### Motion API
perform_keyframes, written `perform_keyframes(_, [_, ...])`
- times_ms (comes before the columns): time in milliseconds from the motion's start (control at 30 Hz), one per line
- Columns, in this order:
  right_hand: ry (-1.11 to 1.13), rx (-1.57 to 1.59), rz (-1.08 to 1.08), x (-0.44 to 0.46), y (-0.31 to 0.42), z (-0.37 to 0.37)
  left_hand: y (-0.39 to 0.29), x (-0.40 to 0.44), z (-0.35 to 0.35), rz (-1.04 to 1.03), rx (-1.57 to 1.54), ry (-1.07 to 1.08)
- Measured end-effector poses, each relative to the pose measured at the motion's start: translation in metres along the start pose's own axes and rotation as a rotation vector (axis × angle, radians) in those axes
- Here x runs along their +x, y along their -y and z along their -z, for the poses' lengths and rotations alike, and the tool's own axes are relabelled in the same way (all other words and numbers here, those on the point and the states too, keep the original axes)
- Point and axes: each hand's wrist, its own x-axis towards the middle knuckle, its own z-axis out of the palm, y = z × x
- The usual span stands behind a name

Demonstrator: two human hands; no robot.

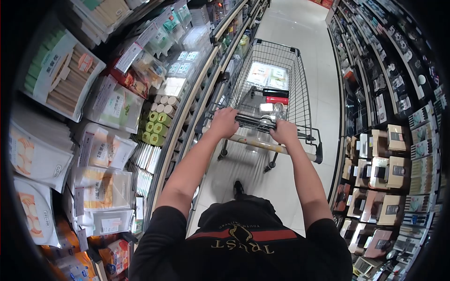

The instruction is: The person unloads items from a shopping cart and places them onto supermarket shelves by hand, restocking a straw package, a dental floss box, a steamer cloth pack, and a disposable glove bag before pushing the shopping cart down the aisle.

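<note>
A wire shopping cart (303, 86) stands in front of me, its push bar (262, 144) nearest my body. My left hand (225, 123) is closed on the cart's dark metal bars just beyond the push bar, on the left side. Over on the right, my right hand (284, 132) grips the same bars, its fingers wrapped over them. Inside the basket lie flat white packages (268, 75), a black cylindrical item (275, 92) and a red one (276, 100). Clear items (278, 111) sit closer to me, partly hidden by the bars.
Shelves on the left hold packs of brown sticks (70, 70), white bagged goods (104, 187) and green packages (156, 127). Boxed goods (396, 171) fill the right shelves. A tiled aisle floor (283, 23) runs ahead between them.
</note>
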Motion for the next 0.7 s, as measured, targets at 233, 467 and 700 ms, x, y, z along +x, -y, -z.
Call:
perform_keyframes(233, [0.221,-0.039,-0.055,0.014,-0.004,0.000,0.002,0.016,-0.006,0.061,0.051,0.254])
perform_keyframes(467, [0.240,-0.067,-0.072,-0.006,0.004,0.003,0.010,0.016,-0.026,0.076,0.120,0.306])
perform_keyframes(700, [0.256,-0.042,-0.076,-0.008,0.004,0.004,0.012,0.012,-0.031,0.065,0.116,0.252])
